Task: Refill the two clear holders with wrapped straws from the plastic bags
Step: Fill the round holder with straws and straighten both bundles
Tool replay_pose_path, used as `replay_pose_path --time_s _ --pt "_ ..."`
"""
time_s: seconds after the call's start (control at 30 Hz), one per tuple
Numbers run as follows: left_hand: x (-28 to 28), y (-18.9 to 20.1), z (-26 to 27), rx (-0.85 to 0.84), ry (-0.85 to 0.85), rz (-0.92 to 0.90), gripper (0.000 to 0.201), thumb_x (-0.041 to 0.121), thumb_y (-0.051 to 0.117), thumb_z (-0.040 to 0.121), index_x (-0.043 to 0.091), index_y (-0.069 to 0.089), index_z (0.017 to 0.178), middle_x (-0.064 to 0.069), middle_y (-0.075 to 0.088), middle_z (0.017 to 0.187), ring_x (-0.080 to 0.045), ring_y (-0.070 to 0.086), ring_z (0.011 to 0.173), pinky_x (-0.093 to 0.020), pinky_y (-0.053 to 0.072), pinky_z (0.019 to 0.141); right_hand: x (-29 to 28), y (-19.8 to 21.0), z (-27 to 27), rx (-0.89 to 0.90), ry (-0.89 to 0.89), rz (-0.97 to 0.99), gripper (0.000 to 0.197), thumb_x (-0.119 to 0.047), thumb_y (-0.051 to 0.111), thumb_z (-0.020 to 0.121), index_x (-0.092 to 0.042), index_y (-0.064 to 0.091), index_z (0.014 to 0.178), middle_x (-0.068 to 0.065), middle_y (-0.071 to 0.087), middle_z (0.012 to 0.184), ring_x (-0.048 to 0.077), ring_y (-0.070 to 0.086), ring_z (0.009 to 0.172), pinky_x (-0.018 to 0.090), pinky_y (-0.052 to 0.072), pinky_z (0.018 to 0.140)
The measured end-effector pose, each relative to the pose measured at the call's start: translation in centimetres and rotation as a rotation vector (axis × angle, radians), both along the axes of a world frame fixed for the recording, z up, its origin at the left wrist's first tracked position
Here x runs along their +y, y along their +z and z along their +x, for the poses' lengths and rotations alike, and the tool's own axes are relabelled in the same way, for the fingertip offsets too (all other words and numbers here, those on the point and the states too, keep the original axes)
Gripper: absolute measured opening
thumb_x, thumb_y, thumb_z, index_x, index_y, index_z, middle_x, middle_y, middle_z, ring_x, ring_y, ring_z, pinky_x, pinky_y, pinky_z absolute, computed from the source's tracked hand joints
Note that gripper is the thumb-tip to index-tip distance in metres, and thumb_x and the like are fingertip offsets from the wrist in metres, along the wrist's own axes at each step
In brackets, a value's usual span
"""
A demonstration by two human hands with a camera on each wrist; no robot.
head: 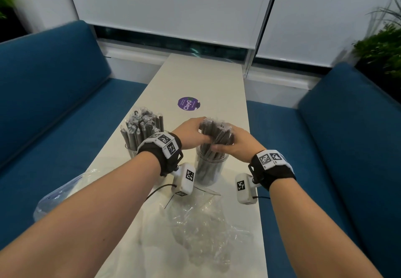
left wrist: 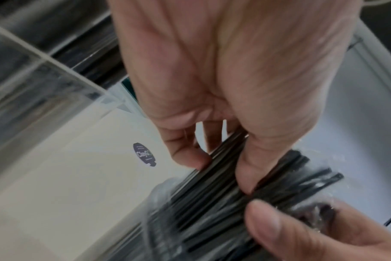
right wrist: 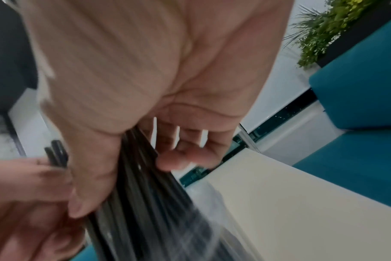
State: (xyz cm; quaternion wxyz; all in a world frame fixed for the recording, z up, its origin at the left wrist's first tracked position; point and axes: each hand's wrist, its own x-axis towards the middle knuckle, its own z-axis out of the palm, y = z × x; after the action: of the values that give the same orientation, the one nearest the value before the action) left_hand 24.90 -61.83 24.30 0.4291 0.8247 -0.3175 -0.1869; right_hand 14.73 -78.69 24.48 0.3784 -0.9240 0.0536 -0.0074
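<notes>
Both hands close on one bundle of wrapped dark straws (head: 217, 133) standing in the nearer clear round holder (head: 209, 169), which sits a little past the middle of the cream table (head: 201, 78); the left hand (head: 191, 134) grips the bundle from its 9 o'clock side, thumb and fingers curled round the straws, and the right hand (head: 237, 145) clasps it from 3 o'clock, thumb laid across the near face; the upper part of the straws stands above the holder's rim, tilted slightly toward 1 o'clock. In the left wrist view the left hand's fingers (left wrist: 185, 155) and thumb pinch the black straws (left wrist: 223, 194), and the right hand's thumb (left wrist: 266, 227) presses on them from below; in the right wrist view the right hand (right wrist: 145, 88) wraps the dark bundle (right wrist: 134, 194), with the left hand (right wrist: 29, 185) touching it at 9 o'clock. A second clear holder (head: 132, 149), at 10 o'clock of the first and just beside it, is packed with wrapped straws (head: 143, 126). An emptied clear plastic bag (head: 201, 223) lies crumpled at 6 o'clock of the holders; another plastic bag (head: 58, 197) hangs over the table's edge at 8 o'clock. A purple round sticker (head: 188, 103) reading ClayG lies at 12 o'clock; blue sofas (head: 54, 82) flank the table.
</notes>
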Motion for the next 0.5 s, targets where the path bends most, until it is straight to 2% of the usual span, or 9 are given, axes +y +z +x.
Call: replay_pose_path --time_s 0.07,0.13,0.2,0.3,0.37,0.43,0.5 --pt "0.0 0.4 0.3 0.029 0.037 0.0 0.048 0.014 0.075 0.086 0.019 0.062 0.132 -0.003 0.071 0.116 -0.018 0.067 0.094 -0.036 0.054 0.084 -0.6 0.4 0.3 0.001 -0.022 0.024 0.037 -0.033 0.077 0.093 -0.026 0.066 0.128 -0.01 0.07 0.107 0.006 0.064 0.09 0.025 0.048 0.082" --pt "0.1 0.4 0.5 0.059 0.066 0.043 0.051 0.015 0.075 0.086 0.017 0.057 0.133 -0.007 0.071 0.114 -0.028 0.07 0.099 -0.044 0.06 0.084 -1.0 0.4 0.6 0.012 -0.077 0.051 0.026 -0.035 0.071 0.098 -0.024 0.068 0.121 -0.011 0.067 0.097 0.0 0.059 0.08 0.026 0.047 0.077" --pt "0.2 0.1 0.4 0.079 0.034 0.131 0.049 0.014 0.076 0.086 0.014 0.057 0.132 -0.011 0.071 0.113 -0.029 0.071 0.094 -0.046 0.061 0.086 -1.3 -0.4 0.9 0.063 -0.107 0.012 0.024 -0.035 0.069 0.099 -0.019 0.071 0.118 -0.007 0.068 0.092 0.006 0.06 0.076 0.03 0.046 0.08" --pt "0.1 -0.6 0.0 0.028 -0.038 0.235 0.049 0.017 0.077 0.087 0.014 0.059 0.133 -0.01 0.073 0.116 -0.024 0.065 0.084 -0.039 0.058 0.087 -1.0 -1.6 0.8 0.082 -0.097 -0.048 0.03 -0.032 0.069 0.097 -0.016 0.074 0.122 -0.001 0.074 0.1 0.02 0.066 0.09 0.033 0.051 0.087" --pt "-0.1 -0.7 -0.2 -0.005 -0.029 0.234 0.055 0.023 0.077 0.089 0.015 0.055 0.139 -0.007 0.07 0.124 -0.023 0.063 0.091 -0.037 0.054 0.091 -0.9 -1.5 0.5 0.073 -0.111 -0.048 0.025 -0.031 0.068 0.098 -0.015 0.074 0.117 -0.009 0.07 0.086 0.017 0.065 0.082 0.027 0.049 0.077" --pt "-0.3 -0.7 -0.1 -0.009 -0.011 0.223 0.064 0.026 0.079 0.088 0.016 0.048 0.143 -0.007 0.067 0.13 -0.025 0.065 0.099 -0.041 0.056 0.094 -1.0 -1.1 0.2 0.065 -0.111 -0.053 0.016 -0.031 0.07 0.098 -0.018 0.074 0.106 -0.016 0.062 0.074 0.008 0.06 0.071 0.022 0.043 0.064" --pt "-0.4 -0.7 -0.1 0.01 -0.006 0.21 0.075 0.027 0.08 0.086 0.018 0.041 0.148 -0.007 0.065 0.132 -0.027 0.067 0.105 -0.041 0.057 0.092 -1.2 -1.0 0.1 0.062 -0.123 -0.042 0.011 -0.033 0.073 0.095 -0.023 0.071 0.101 -0.014 0.063 0.075 0.009 0.061 0.071 0.023 0.045 0.064"
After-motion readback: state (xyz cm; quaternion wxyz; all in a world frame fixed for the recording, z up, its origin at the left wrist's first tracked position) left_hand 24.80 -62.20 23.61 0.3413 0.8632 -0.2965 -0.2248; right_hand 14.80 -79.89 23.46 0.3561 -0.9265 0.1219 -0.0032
